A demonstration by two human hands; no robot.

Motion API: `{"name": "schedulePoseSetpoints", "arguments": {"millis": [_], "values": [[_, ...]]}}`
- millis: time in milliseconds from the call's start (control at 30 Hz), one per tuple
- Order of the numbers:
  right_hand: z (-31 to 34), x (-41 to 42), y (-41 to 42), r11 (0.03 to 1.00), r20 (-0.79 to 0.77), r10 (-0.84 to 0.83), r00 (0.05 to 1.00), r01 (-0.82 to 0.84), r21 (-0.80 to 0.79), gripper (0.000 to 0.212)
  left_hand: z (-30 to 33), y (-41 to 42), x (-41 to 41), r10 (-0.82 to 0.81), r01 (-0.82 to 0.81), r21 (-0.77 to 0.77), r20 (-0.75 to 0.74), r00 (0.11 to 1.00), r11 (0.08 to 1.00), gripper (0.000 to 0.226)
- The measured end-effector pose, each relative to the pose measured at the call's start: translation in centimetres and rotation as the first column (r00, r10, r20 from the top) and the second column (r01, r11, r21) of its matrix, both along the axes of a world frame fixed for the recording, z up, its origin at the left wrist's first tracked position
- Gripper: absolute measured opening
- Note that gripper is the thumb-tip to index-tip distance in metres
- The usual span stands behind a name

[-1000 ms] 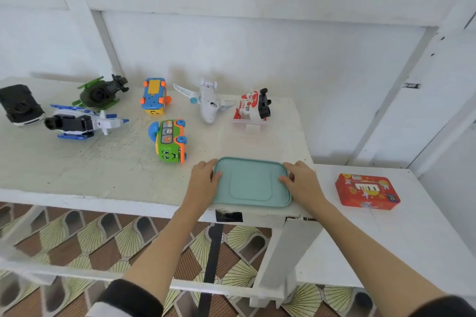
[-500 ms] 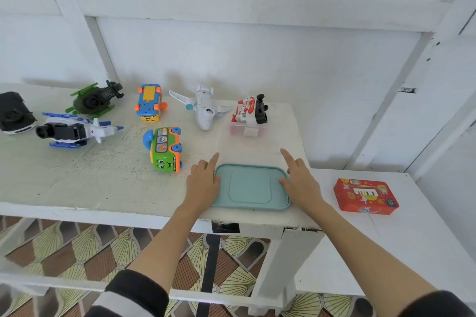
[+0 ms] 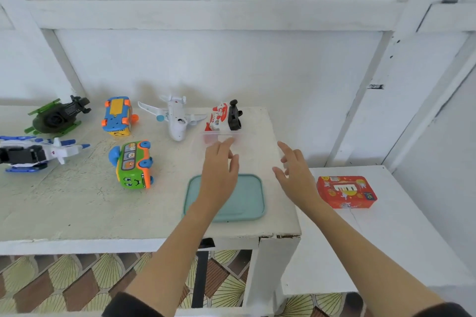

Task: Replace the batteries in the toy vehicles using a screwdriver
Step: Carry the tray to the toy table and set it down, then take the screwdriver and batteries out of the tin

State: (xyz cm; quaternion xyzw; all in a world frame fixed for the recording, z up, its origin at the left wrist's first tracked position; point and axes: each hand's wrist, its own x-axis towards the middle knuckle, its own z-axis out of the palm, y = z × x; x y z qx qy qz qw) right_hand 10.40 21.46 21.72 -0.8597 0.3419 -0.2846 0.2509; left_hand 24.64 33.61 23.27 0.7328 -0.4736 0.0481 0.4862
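Several toy vehicles lie on the white table (image 3: pixel 77 208): a green bus (image 3: pixel 134 165), a blue and yellow car (image 3: pixel 118 117) on its back, a white plane (image 3: pixel 173 117), a red and white toy (image 3: pixel 223 116), a green helicopter (image 3: pixel 58 116) and a blue and white one (image 3: pixel 36 153). A teal lid (image 3: pixel 247 201) lies flat near the front edge. Behind it stands a clear plastic box (image 3: pixel 247 147), hard to make out. My left hand (image 3: pixel 220 167) reaches over the lid, fingertips at the box. My right hand (image 3: pixel 296 170) hovers with spread fingers at the box's right side. Both hands hold nothing.
A red tin (image 3: pixel 345 192) with a piano picture sits on a lower white table (image 3: pixel 386 239) to the right. A white wall with beams stands right behind the toys. Patterned floor tiles show below the table's front edge.
Both hands let go of the teal lid, which stays flat on the table, and moved forward toward the clear box. The camera view shifted slightly.
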Motion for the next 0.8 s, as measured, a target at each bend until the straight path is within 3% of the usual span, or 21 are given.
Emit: {"name": "schedulePoseSetpoints", "arguments": {"millis": [200, 367, 567, 800], "values": [[-0.5, -6.5, -5.8, 0.992, 0.045, -0.127, 0.991, 0.128, -0.02, 0.054, -0.6, -9.1, -7.9, -0.215, 0.215, -0.01, 0.017, 0.976, 0.976, 0.036], [-2.8, -14.1, -12.5, 0.965, 0.009, -0.249, 0.969, 0.247, 0.09, 0.05, -3.7, -17.0, -14.9, -0.294, 0.301, 0.051, -0.115, 0.949, 0.952, 0.033], [-6.9, -22.8, -22.6, 0.946, -0.121, -0.249, 0.961, 0.268, 0.183, 0.048, -8.9, -26.0, -20.8, -0.227, 0.299, 0.246, -0.282, 0.932, 0.922, 0.03], [-11.3, -25.7, -31.6, 0.968, -0.32, -0.037, 0.947, 0.114, 0.224, 0.051, -15.4, -30.7, -21.4, -0.022, 0.176, 0.388, -0.37, 0.929, 0.905, 0.035]]}}
